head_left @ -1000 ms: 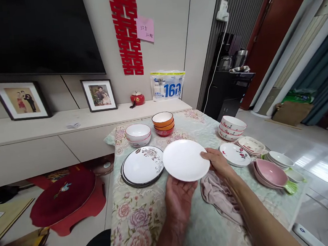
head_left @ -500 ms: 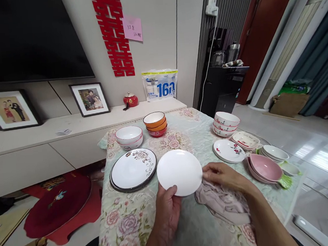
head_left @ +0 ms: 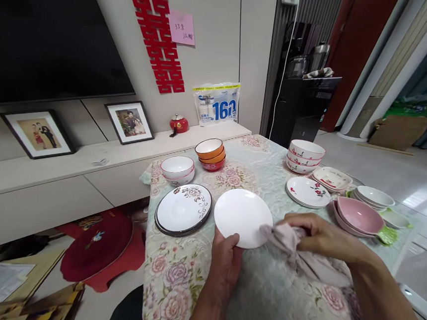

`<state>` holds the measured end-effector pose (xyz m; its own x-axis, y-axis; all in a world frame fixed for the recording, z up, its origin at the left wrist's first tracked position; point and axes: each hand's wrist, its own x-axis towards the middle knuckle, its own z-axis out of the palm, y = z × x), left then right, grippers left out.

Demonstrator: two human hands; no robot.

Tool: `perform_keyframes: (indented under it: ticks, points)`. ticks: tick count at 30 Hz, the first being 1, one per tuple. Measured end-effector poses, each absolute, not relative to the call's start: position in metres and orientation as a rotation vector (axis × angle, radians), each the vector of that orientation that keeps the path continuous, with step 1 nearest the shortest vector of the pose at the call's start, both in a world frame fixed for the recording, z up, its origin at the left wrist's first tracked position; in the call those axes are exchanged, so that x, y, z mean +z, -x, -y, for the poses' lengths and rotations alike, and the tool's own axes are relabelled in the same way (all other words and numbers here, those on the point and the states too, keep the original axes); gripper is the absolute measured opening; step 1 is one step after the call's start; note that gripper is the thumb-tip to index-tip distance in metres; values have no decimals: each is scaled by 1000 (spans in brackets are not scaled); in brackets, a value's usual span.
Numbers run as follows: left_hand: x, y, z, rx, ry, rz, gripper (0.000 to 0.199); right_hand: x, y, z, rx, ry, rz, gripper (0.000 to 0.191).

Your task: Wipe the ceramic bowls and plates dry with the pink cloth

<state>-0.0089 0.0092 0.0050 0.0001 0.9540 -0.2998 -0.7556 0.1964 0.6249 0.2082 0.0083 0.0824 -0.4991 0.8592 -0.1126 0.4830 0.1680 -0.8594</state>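
Note:
A plain white plate (head_left: pixel 243 216) is tilted up over the table, gripped at its lower edge by my left hand (head_left: pixel 226 253), thumb on top and fingers beneath. My right hand (head_left: pixel 319 235) is closed around a bunched pinkish-grey cloth (head_left: pixel 292 245), slightly blurred. The front end of the cloth meets the plate's right rim; the rest trails down to the right. Just left of the plate lie large dark-rimmed flowered plates (head_left: pixel 182 210), stacked. To the right, beyond my right hand, are small flowered plates (head_left: pixel 308 192) in a stack.
A flowered tablecloth (head_left: pixel 176 297) covers the table. White bowls (head_left: pixel 178 167) and orange and red bowls (head_left: pixel 210 153) stand at the back left. At the right are red-patterned bowls (head_left: pixel 305 153), rectangular dishes (head_left: pixel 332 177), pink bowls (head_left: pixel 360 214) and leaf-handled bowls (head_left: pixel 375 195).
My right hand has taken hold of the cloth, lifted part of it and brought it to the plate's right rim. My left hand still holds the plate. The view has shifted slightly left.

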Motion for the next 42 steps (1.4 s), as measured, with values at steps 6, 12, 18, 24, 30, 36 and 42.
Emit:
perform_keyframes:
  ticks: [6, 12, 18, 24, 30, 36, 42]
  points:
    - [10, 5, 0, 1207, -379, -764, 83, 56, -191, -27, 609, 1545, 1954, 44]
    - [13, 3, 5, 1139, -395, -777, 81, 15, -157, -40, 189, 1861, 2135, 44]
    - [14, 2, 5, 1121, -437, -745, 85, 32, -124, -26, 377, 1306, 2395, 26]
    - [12, 4, 7, 1092, -478, -750, 84, 32, -150, -37, 557, 1426, 2218, 27]
    - [10, 4, 9, 1068, -513, -763, 82, 22, -147, -39, 213, 1789, 2067, 28]
    - [6, 3, 9, 1048, -566, -750, 68, 33, -119, -26, 569, 1173, 2295, 29]
    - [5, 5, 11, 1010, -611, -729, 81, 17, -157, -45, 178, 1743, 2078, 18]
